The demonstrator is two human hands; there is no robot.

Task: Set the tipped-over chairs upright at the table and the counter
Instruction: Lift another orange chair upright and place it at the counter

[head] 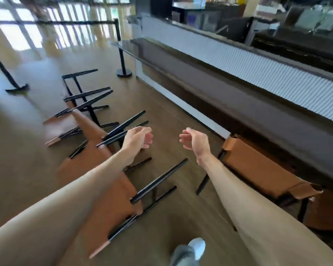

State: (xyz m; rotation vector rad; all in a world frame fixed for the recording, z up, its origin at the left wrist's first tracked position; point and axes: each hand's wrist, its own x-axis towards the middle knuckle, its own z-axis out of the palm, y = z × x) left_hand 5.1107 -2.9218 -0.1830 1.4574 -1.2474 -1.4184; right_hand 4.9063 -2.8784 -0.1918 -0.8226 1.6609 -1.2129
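1. Overhead, the head view looks down on a wooden floor (pixel 27 169) beside a long dark counter (pixel 238 104).
2. Both bare arms reach forward: the left hand (pixel 137 138) and right hand (pixel 194 139) hang in the air with fingers loosely curled, gripping nothing and apart from each other.
3. Three tan chairs with black legs lie tipped on the floor to the left: the nearest chair (pixel 112 204) under the left forearm, a middle chair (pixel 90 143) beyond it, and a far chair (pixel 73 116) near a black stanchion base (pixel 124 72).
4. An upright chair (pixel 261 169) stands against the counter on the right.
5. A grey shoe (pixel 197 246) shows at the bottom edge.
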